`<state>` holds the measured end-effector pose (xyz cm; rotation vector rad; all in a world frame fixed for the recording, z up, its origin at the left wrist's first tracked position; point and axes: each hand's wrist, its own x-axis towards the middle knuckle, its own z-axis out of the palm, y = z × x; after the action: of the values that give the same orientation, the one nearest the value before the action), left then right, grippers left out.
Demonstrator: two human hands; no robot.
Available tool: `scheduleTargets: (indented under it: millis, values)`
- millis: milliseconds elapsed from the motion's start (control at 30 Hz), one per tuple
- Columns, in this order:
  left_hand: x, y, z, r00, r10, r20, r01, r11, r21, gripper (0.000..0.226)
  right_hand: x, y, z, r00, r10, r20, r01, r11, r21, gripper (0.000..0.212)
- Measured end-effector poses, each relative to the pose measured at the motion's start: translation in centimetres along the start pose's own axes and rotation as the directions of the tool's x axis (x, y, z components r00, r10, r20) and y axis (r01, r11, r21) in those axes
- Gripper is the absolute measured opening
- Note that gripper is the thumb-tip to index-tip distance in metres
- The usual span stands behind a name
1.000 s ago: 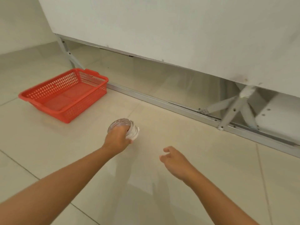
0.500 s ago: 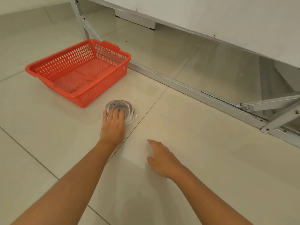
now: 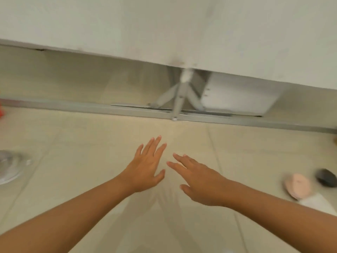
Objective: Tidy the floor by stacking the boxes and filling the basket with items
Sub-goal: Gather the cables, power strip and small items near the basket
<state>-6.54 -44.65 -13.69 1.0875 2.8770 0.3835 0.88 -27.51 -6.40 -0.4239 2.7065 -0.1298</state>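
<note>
Two hands, left hand (image 3: 145,170) and right hand (image 3: 202,183), are hovering with fingers (image 3: 155,145) spread, holding nothing; the clear lidded container (image 3: 10,167) is lying well left on the floor (image 3: 82,161).

Pale tiles under a folding table

A glossy beige tiled floor (image 3: 91,143) fills the near view, its grout lines running far. Across the far side stands a white table panel (image 3: 164,24), with grey metal legs (image 3: 179,99) and a floor rail (image 3: 73,106) beneath, all softly blurred.

tiled floor (image 3: 73,147) | white panel (image 3: 164,24) | metal frame rail (image 3: 91,107)
</note>
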Motion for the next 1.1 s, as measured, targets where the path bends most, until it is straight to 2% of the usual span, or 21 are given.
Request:
scheduleTargets:
  millis: [100,200,333,467,633,667,767,800,833,900,967,1033,1100]
  values:
    - [3.7,8.5,1.0,0.987,0.150,0.048,-0.148,0.987,-0.057,0.082,-7.6,5.7,0.6,0.987,0.159,0.005,-0.159,0.987,0.008,0.065]
    - [6.2,16.4,2.9,0.961,0.257,0.098,-0.251,0.965,-0.073,0.070,-14.8,10.1,2.9,0.945,0.324,0.046,-0.326,0.944,0.056,0.066]
    - [7.5,25.7,5.9,0.922,0.348,0.168,-0.331,0.936,-0.118,0.068,-23.3,14.6,6.8,0.850,0.518,0.092,-0.526,0.839,0.138,0.067]
    - [8.0,33.7,8.2,0.886,0.391,0.248,-0.317,0.903,-0.290,0.066,-29.5,17.7,9.9,0.726,0.681,0.096,-0.678,0.687,0.260,0.067]
    - [8.1,40.3,11.0,0.855,0.437,0.280,-0.259,0.827,-0.499,0.061,-34.9,22.6,13.5,0.511,0.859,-0.036,-0.800,0.490,0.346,0.053]
    - [8.0,41.2,11.5,0.849,0.436,0.300,-0.238,0.820,-0.520,0.059,-36.0,23.8,14.1,0.441,0.896,-0.039,-0.813,0.418,0.405,0.047]
    - [7.7,43.6,12.6,0.852,0.413,0.321,-0.175,0.803,-0.569,0.056,-38.6,27.2,16.0,0.165,0.985,0.054,-0.837,0.111,0.536,0.034]
    - [7.6,44.4,13.1,0.858,0.394,0.329,-0.142,0.799,-0.585,0.054,-39.3,27.9,16.8,0.092,0.991,0.094,-0.830,0.025,0.557,0.034]
    - [7.4,45.1,13.5,0.867,0.367,0.337,-0.104,0.794,-0.599,0.054,-39.8,28.3,17.5,0.048,0.991,0.126,-0.822,-0.032,0.569,0.036]
    - [7.0,46.2,14.3,0.884,0.307,0.352,-0.032,0.792,-0.610,0.053,-40.3,28.4,18.7,0.039,0.984,0.175,-0.803,-0.074,0.592,0.040]
    - [6.6,46.8,14.8,0.896,0.278,0.346,-0.009,0.791,-0.612,0.054,-40.0,27.9,19.4,0.084,0.972,0.219,-0.792,-0.068,0.606,0.046]
    - [6.4,47.1,14.9,0.906,0.250,0.342,0.016,0.787,-0.617,0.051,-39.5,27.4,19.7,0.114,0.972,0.204,-0.793,-0.035,0.609,0.055]
    - [6.4,47.3,14.8,0.912,0.227,0.342,0.039,0.782,-0.622,0.049,-39.1,27.3,19.7,0.110,0.979,0.169,-0.798,-0.014,0.602,0.057]
